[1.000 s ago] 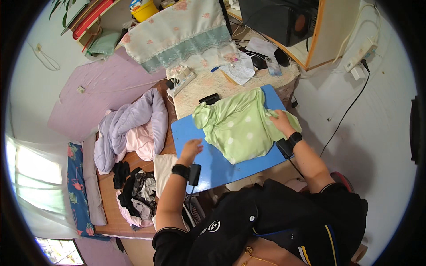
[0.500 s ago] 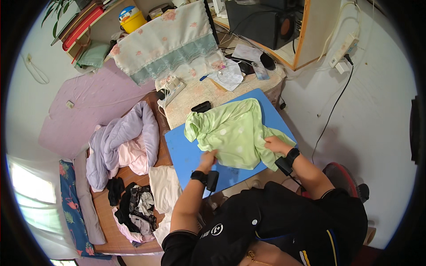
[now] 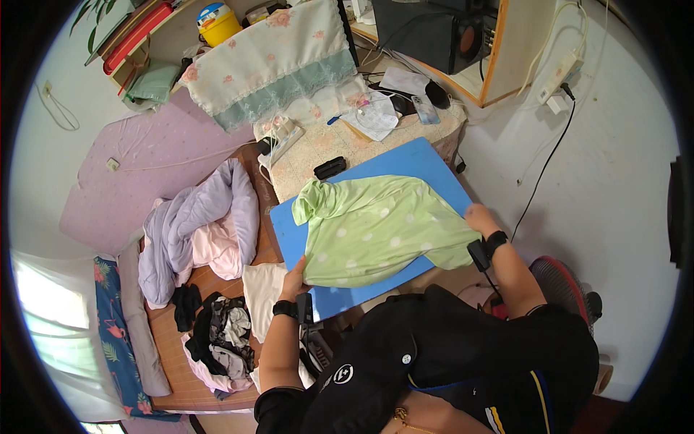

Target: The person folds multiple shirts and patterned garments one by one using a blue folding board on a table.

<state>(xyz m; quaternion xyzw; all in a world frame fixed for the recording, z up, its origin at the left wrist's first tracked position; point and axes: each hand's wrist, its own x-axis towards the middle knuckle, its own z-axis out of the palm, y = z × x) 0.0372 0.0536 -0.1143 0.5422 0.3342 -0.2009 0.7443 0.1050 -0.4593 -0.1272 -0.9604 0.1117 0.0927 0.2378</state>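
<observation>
A pale green garment [image 3: 369, 235] with whitish dots lies spread over a blue board [image 3: 289, 231], its bunched end at the far left. Its near right part hangs past the board's edge. My left hand [image 3: 293, 281] pinches the garment's near left corner at the board's left edge. At the far right corner of the board, my right hand [image 3: 480, 218] is closed on the garment's right edge; its fingers are a little blurred. Both wrists wear black bands with small boxes.
Behind the board stands a cloth-covered table [image 3: 303, 163] with a black case [image 3: 330, 168], papers and a power strip. To the left, a bed [image 3: 170, 347] carries a lilac quilt [image 3: 191, 210] and a heap of dark clothes [image 3: 224, 336]. A fan [image 3: 560, 286] stands at right.
My hands have moved apart, the left one leftward and the right one farther right and up. Between them the garment has been stretched wider and flatter across the board.
</observation>
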